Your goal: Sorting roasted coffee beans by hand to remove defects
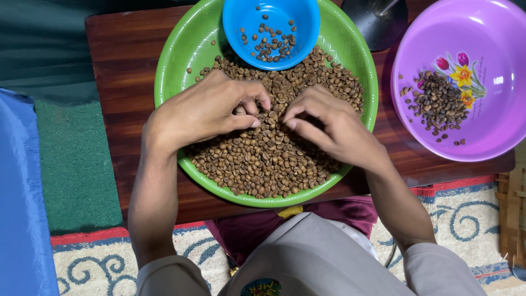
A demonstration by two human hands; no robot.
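Over the green tray (175,82), beans (263,159) are being sorted; left hand (205,109) and right hand (329,123) are pinched narrowly, a careful pick being judged next.

Round plastic tray (181,71): bright green, woven texture.
Small bowl (307,22) on that tray: blue.
Basin (493,131) right of tray: purple, flower print.
Beans (263,164): brown.

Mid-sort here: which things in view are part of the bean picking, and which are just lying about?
In use:
left hand and right hand, both resting in the beans
green tray of brown beans
blue bowl with a few beans
purple bowl with darker beans

Lying about:
wooden table
dark round base
patterned rug
blue cloth
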